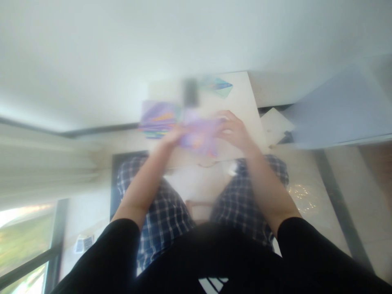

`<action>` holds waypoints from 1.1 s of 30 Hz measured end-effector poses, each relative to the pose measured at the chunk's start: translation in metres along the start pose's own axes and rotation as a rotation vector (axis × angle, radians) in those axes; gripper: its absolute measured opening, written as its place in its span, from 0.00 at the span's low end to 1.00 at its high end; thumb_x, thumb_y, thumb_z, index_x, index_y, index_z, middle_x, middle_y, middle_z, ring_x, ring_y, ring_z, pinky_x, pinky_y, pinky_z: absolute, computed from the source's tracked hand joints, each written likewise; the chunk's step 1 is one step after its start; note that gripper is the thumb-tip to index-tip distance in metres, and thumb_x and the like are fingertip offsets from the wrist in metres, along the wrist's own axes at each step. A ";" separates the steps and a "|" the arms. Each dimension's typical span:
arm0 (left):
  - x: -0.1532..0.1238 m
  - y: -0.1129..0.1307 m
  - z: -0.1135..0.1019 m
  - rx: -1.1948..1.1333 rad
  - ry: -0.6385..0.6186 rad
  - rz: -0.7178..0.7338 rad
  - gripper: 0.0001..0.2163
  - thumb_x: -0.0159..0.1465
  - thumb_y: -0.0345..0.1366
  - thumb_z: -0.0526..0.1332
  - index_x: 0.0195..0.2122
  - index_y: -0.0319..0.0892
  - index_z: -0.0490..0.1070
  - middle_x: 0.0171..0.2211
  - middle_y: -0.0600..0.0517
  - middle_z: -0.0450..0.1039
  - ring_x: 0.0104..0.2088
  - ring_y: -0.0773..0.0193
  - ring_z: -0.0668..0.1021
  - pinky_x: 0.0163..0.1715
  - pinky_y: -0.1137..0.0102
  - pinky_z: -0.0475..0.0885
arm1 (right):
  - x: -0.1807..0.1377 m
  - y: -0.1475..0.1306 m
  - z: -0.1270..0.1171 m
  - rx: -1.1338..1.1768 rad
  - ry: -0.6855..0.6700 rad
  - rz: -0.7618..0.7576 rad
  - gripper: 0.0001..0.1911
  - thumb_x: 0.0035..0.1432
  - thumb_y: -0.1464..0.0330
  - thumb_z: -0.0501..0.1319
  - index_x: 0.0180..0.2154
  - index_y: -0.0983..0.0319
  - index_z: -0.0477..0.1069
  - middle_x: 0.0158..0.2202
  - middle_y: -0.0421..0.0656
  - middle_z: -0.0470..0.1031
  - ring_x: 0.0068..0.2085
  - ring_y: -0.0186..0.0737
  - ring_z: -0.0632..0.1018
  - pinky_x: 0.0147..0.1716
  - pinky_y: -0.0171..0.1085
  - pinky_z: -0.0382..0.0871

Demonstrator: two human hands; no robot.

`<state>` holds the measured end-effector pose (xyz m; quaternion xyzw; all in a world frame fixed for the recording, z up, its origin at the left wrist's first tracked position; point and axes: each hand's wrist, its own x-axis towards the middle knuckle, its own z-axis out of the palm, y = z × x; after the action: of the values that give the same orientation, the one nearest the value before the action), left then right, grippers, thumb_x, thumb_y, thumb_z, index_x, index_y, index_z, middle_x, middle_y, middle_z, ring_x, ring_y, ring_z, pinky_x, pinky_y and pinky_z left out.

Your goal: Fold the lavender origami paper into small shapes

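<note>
Above the white rectangular worktop (245,96), the left hand (175,134) and right hand (234,130) pinch opposite sides of the blurred purple, orange-marked, thin-looking piece (199,132), seemingly to steady it, leaving the purple patterned flat item (157,116) at the worktop's left side.

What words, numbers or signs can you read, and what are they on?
No words or numbers can be read.
Black shirt: white striped sign, no letters.
Middle purple thing: too blurred.
Other purple thing: too blurred.
Blue-green card: too blurred.
Small blue-and-white thing: too small.
</note>
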<state>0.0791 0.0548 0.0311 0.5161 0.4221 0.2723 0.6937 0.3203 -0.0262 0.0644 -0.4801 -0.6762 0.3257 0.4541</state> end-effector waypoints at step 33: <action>-0.002 -0.028 0.020 0.732 0.370 0.628 0.11 0.64 0.45 0.64 0.37 0.42 0.80 0.38 0.47 0.83 0.41 0.57 0.83 0.46 0.63 0.77 | -0.008 0.023 0.052 -0.388 0.428 -0.246 0.10 0.65 0.66 0.59 0.39 0.57 0.80 0.39 0.45 0.79 0.42 0.39 0.80 0.41 0.37 0.77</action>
<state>0.0937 0.0343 0.0071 0.7701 0.4300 0.3889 0.2663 0.2807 -0.0262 0.0226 -0.5301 -0.6677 0.0249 0.5220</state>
